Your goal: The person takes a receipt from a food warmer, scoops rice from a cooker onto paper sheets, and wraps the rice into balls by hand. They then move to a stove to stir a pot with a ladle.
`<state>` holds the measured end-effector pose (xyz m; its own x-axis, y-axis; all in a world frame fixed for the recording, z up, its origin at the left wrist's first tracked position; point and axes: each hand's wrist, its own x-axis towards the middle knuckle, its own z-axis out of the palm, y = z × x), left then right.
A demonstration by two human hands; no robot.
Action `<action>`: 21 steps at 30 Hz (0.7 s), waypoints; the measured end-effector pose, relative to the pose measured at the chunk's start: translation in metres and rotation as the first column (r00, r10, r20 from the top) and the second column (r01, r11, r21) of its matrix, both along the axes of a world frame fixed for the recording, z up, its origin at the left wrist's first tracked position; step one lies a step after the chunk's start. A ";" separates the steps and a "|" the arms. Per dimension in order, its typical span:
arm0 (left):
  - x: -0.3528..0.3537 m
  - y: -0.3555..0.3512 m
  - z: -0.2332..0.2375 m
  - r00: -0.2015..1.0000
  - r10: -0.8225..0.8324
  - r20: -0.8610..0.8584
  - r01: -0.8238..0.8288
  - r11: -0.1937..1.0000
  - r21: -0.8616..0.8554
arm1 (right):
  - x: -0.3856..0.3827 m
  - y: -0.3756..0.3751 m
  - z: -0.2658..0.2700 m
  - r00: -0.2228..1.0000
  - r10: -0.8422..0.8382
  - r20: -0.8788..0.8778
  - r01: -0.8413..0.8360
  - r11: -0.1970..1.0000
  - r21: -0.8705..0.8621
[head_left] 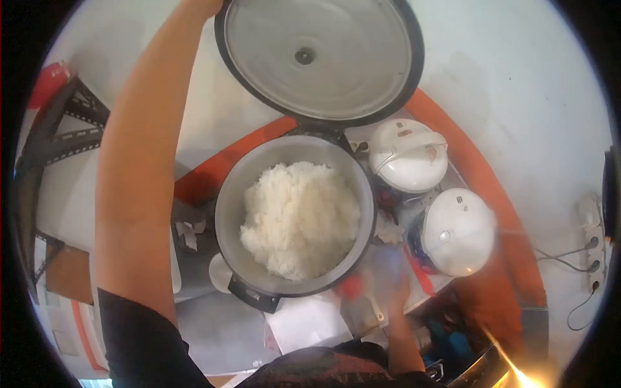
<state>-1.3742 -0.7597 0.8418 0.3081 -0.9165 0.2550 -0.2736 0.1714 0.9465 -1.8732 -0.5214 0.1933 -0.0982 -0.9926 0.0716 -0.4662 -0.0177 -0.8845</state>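
Observation:
A large round rice cooker (228, 213) stands in front of me with its lid (362, 58) tilted up. White cooked rice (301, 216) is heaped in its pot. My left arm stretches upward, and my left hand (208, 5) is at the lid's upper left rim. The frame cuts that hand off, so its fingers are hidden. Low and right of the pot is my right hand (396, 291), smeared by motion. A pale bluish blur and a red blur (351, 286) lie around it; whether it holds anything cannot be made out.
Two smaller white-lidded rice cookers (409, 155) (458, 231) stand to the right on an orange-red surface (482, 155). A white box-like item (309, 325) lies below the pot. A power strip (592, 239) with cords hangs on the right wall. Dark metal shelving (65, 139) is at left.

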 end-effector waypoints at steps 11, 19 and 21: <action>-0.011 -0.070 -0.022 0.901 0.131 0.413 -0.096 0.990 -0.104 | 0.004 0.003 0.021 0.996 -0.069 -0.051 0.072 0.996 0.055; 0.029 -0.109 -0.042 0.755 0.236 0.612 -0.284 0.959 -0.019 | 0.002 -0.004 0.041 0.995 -0.030 0.095 0.018 0.992 0.125; 0.032 -0.128 -0.053 0.822 0.268 0.503 -0.247 0.963 -0.111 | -0.002 0.002 0.032 0.981 -0.031 0.192 0.003 0.989 0.148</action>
<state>-1.3419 -0.8877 0.7891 0.3480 -0.8082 0.4752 -0.7536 0.0604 0.6546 -1.8754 -0.5190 0.2257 -0.1130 -0.9889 -0.0960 -0.2849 0.1248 -0.9504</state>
